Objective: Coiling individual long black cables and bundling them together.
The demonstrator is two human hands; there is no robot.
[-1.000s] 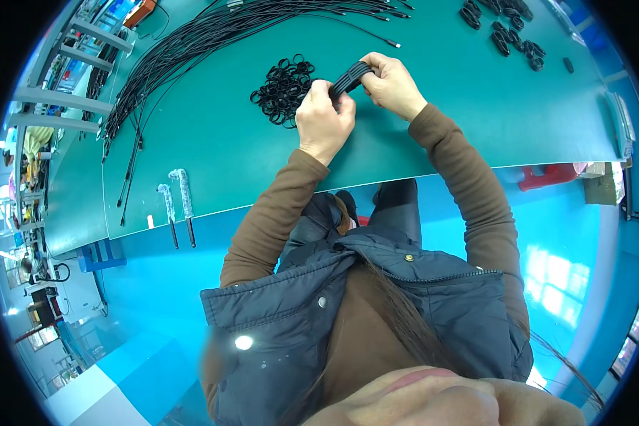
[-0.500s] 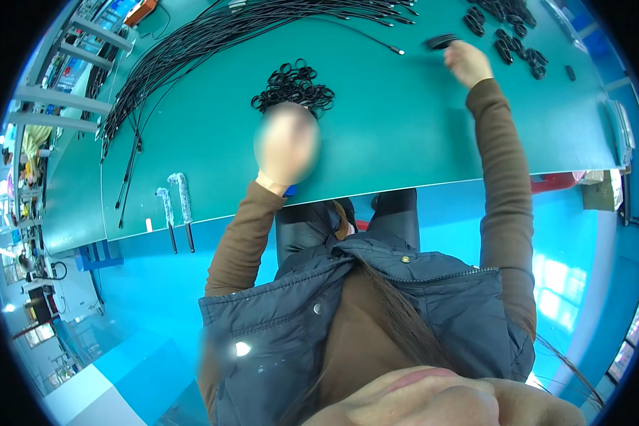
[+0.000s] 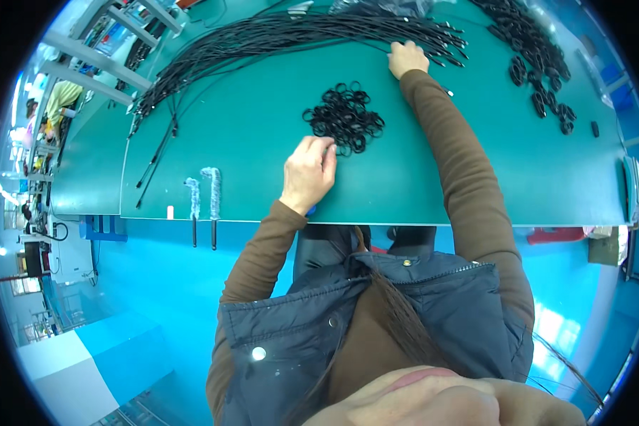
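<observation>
A loose pile of small black rings (image 3: 344, 117) lies on the green table in front of me. At its near left edge is my left hand (image 3: 309, 170), fingers curled and thumb drawn in; whatever is between the fingertips is too small to make out. Farther off, my right hand (image 3: 408, 59) reaches to the long bundle of black cables (image 3: 263, 44). Its fingers close on a cable at the near side of the bundle, and a light cable plug (image 3: 449, 92) shows beside the wrist.
Several coiled black cables (image 3: 539, 78) are heaped at the far right, with a small black piece (image 3: 595, 128) beside them. Two fuzzy grey sticks with dark handles (image 3: 214, 206) overhang the table's front edge at left. A grey metal frame (image 3: 96, 64) stands at the left.
My right hand has let go of a coiled black cable near the right-hand heap and moved left to the cable bundle. The left hand stays by the rings. The whole view has shifted.
</observation>
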